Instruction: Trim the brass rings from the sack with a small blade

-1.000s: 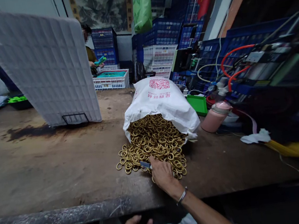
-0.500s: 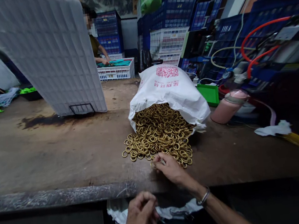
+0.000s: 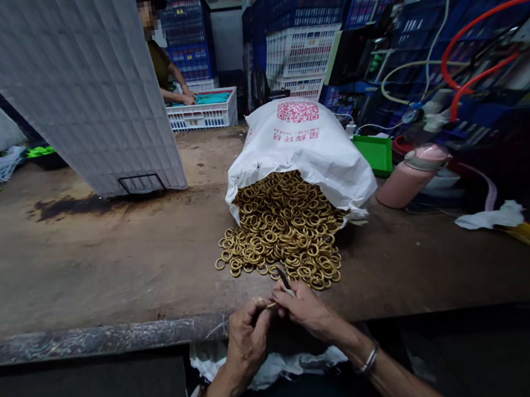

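Left hand (image 3: 249,335) pinches a ring (image 3: 271,306); right hand (image 3: 308,311) closed round knife (image 3: 283,279); both over bench edge (image 3: 92,340); wide bench room left of ring heap (image 3: 291,241).

The left hand (image 3: 249,335), hanging open below the desk (image 3: 106,260) a second ago, has come up toward one o'clock, closed its fingers and met the right hand (image 3: 305,308) over what looks like a ring (image 3: 271,305). The right's knife (image 3: 283,279) has swung from ten o'clock to eleven. Off at eleven, a co-worker's hands (image 3: 187,96) have dropped into the white crate (image 3: 207,116).
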The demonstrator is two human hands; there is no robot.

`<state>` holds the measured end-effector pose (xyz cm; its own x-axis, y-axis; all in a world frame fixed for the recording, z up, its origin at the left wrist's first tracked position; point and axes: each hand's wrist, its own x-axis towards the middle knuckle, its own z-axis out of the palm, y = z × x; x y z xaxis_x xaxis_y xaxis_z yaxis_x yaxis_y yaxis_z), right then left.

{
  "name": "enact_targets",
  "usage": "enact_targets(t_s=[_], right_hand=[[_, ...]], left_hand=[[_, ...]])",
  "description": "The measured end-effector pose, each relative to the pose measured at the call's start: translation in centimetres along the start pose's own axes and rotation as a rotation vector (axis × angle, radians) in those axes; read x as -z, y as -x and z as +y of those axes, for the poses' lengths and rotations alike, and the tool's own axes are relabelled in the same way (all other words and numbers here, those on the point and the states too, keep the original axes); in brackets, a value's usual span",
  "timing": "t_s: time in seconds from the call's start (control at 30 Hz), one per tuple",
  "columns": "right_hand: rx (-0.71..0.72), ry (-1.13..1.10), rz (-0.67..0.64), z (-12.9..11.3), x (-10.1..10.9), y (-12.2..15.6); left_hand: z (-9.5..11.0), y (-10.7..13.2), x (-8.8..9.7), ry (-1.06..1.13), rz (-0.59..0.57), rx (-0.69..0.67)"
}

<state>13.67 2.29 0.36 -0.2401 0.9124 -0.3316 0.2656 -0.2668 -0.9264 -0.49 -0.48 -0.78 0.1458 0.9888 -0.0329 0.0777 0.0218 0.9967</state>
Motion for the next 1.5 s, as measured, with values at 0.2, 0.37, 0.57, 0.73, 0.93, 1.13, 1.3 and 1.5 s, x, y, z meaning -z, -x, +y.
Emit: enact_targets(t_s=[0.2,0.37,0.57,0.73,0.93,1.13,1.3,1.5], right_hand=[[0.110,0.142,0.061,0.1,-0.2,0.0],[0.089,0.061,0.028,0.2,-0.1,0.0],[0.122,0.098,0.030,0.7,0.2,0.1],[0.173,0.548,0.102,1.1,0.4,1.2],[0.166,0.885,0.041,1.5,0.2,1.9],[0.178,0.951,0.024,1.6,-0.1,1.4],[0.098,1.004,0.026,1.1,-0.3,1.4],[0.091,0.989,0.184,1.5,0.3,0.9]], left_hand=[[1.0,-0.2,-0.3,0.172,-0.016,0.272],[1.0,-0.2,-0.5,0.352,-0.128,0.392],[0.6,0.1,-0.9,0.486,-0.111,0.389],[0.5,0.0,-1.2,0.463,-0.055,0.376],[0.7,0.0,-1.3,0.347,-0.008,0.327],[0.2,0.2,-1.1,0.315,0.012,0.313],[0.5,0.8,-0.7,0.307,-0.017,0.310],[1.3,2.2,-0.2,0.537,-0.180,0.309]])
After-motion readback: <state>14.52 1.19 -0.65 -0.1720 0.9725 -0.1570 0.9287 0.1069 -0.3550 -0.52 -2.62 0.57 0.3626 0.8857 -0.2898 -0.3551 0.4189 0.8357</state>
